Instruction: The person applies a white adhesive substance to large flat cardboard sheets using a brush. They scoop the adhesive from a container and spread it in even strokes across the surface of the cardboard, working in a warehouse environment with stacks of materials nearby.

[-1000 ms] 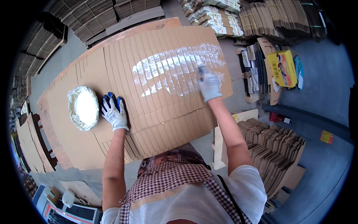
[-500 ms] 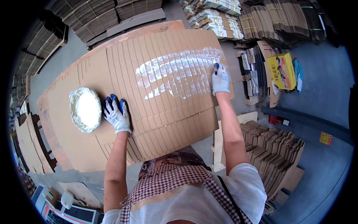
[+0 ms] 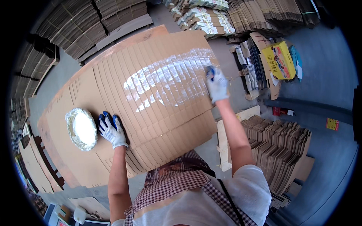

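Observation:
My left hand (image 3: pixel 112 131), in a white glove with blue-coated fingers, lies flat with fingers spread on a layer of corrugated cardboard strips (image 3: pixel 166 139). Close by its fingertips is a bowl-like container (image 3: pixel 71 140) in crinkled clear plastic, holding something bright white. My right hand (image 3: pixel 217 86), gloved likewise, is closed and slightly blurred at the right edge of the cardboard. Its fingers hide whatever they grip; only a dark blue shape shows there. A wet-looking, shiny white smear (image 3: pixel 166 73) spreads over the strips to the left of that hand.
A reddish-brown board (image 3: pixel 143 35) shows beneath the cardboard. Bundled flat cartons (image 3: pixel 68 28) are stacked at the far left. To the right stand a yellow printed box (image 3: pixel 279 62) and a stack of folded cardboard (image 3: pixel 279 147). A blue beam (image 3: pixel 313 110) runs along the floor.
The view has shifted, so the board appears turned and lower on the left. My right hand has moved slightly nearer along the cardboard's right edge. The left hand stays flat beside the bowl.

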{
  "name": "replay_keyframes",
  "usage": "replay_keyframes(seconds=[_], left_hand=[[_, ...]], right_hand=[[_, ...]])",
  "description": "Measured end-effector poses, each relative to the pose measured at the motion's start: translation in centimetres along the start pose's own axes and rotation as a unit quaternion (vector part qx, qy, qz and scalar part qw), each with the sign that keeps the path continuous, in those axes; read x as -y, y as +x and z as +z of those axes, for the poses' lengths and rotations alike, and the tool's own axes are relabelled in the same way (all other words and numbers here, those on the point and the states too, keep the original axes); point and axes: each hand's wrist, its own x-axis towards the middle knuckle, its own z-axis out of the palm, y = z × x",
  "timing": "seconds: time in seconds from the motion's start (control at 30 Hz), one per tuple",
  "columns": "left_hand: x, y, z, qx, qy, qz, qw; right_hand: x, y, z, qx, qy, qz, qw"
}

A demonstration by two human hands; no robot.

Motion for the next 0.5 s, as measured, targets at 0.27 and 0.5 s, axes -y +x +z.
replay_keyframes(seconds=[0.27, 0.5], left_hand=[[-0.3, 0.1, -0.6, -0.032, -0.073, 0.015, 0.997], [-12.3, -1.6, -4.7, 0.024, -0.222, 0.299, 0.928]], right_hand=[[-8.1, 0.6, -1.0, -0.006, 0.032, 0.167, 0.986], [-15.6, -1.3, -3.5, -0.164, 0.297, 0.281, 0.898]])
